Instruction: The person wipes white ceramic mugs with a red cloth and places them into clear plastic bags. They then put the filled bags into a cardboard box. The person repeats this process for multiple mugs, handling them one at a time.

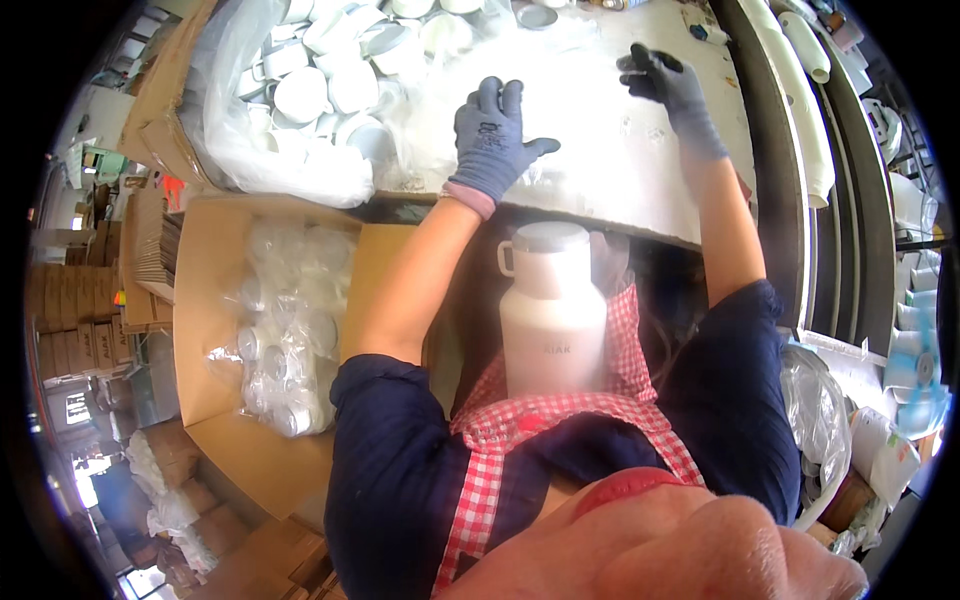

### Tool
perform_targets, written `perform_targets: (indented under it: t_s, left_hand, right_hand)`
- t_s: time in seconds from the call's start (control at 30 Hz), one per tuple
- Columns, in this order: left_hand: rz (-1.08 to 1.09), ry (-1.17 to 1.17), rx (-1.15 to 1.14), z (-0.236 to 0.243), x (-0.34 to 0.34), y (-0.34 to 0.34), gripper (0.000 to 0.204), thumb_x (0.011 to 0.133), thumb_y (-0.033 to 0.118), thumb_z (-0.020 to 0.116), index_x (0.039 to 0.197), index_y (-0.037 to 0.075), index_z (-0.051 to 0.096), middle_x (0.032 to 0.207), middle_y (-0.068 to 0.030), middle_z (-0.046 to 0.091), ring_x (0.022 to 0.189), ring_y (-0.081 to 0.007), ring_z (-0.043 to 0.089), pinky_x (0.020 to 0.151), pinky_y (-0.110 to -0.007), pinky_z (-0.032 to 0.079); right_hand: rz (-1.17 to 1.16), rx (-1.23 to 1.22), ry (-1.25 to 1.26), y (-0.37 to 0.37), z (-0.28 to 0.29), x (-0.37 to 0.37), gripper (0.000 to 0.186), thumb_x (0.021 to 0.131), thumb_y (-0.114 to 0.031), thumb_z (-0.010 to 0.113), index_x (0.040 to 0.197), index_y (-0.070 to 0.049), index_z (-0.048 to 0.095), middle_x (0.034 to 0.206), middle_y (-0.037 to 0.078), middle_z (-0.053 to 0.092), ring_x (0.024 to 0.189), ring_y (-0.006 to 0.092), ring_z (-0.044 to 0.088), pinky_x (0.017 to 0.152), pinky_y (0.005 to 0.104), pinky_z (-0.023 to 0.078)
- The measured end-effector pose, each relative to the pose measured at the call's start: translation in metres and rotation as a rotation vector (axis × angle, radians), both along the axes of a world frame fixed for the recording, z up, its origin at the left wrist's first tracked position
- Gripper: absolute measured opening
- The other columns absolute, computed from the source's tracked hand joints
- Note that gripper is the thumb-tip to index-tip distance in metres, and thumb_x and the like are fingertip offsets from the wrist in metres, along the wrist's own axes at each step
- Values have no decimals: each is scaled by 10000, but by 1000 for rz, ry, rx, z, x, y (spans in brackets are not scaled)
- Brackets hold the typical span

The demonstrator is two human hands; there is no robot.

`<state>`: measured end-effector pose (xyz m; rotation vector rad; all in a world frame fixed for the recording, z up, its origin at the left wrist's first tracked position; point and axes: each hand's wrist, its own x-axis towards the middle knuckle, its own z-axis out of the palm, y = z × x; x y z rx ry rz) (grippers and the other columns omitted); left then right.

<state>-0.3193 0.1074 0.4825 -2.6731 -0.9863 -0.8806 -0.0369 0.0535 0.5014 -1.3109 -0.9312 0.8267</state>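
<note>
My left hand [492,142], in a grey knit glove, is held flat over the near part of the white worktop [600,170], its thumb stretched to the right and nothing seen in it. Farther right, my right hand [662,78] wears a grey glove with darker fingers. Its fingers are bent but apart over the worktop, and I see no object between them. A large white jug-shaped bottle [553,335] with a grey-topped, handled lid [552,250] stands upright against my checked apron, below the table edge. Neither hand touches it.
Many white handled lids [300,95] lie in a plastic-lined box at the far left. An open carton [215,300] with plastic-wrapped pieces stands left of me. A grey round part [537,17] lies at the back. Along the right runs a rail with white bottles [815,150].
</note>
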Motion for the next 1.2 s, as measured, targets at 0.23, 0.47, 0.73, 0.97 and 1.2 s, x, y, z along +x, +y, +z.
perform_targets:
  t_s: [0.23, 0.47, 0.73, 0.97, 1.2]
  left_hand:
    - [-169, 251, -282, 29, 27, 2, 315, 890, 212, 575, 1184, 107, 626, 970, -165, 700, 871, -333, 688, 765, -434, 535]
    - [-290, 336, -305, 26, 12, 4, 278, 857, 66, 518, 1093, 80, 665, 874, -175, 706, 801, -321, 688, 733, -422, 531]
    - [-528, -454, -1183, 82, -33, -43, 27, 886, -9, 628, 885, 18, 627, 810, -50, 662, 670, -98, 629, 560, -201, 478]
    - [-322, -246, -649, 77, -70, -97, 284, 794, 82, 720, 1059, -9, 674, 886, -143, 705, 875, -232, 703, 765, -333, 551]
    - [-266, -837, -693, -85, -138, -42, 250, 981, 84, 500, 1195, -10, 589, 1092, -149, 670, 962, -211, 661, 823, -336, 569]
  right_hand:
    - [61, 92, 44, -29, 15, -29, 313, 997, -125, 517, 1212, 87, 596, 1082, 186, 704, 861, 271, 718, 679, 303, 585]
    - [67, 77, 159, -27, 10, -50, 340, 1008, -168, 523, 1196, 108, 586, 1048, 193, 698, 871, 293, 719, 718, 350, 603]
    - [131, 155, 390, -143, -7, -94, 421, 988, -330, 588, 1262, -13, 548, 1232, 126, 612, 1059, 274, 657, 873, 377, 567]
    - [23, 75, -800, -137, 34, -154, 292, 774, -216, 784, 950, -5, 684, 864, 158, 681, 741, 298, 661, 719, 354, 531]
    - [-33, 257, 224, -97, -91, -112, 336, 891, -1, 607, 1226, -8, 625, 991, 81, 693, 761, 129, 651, 597, 207, 527]
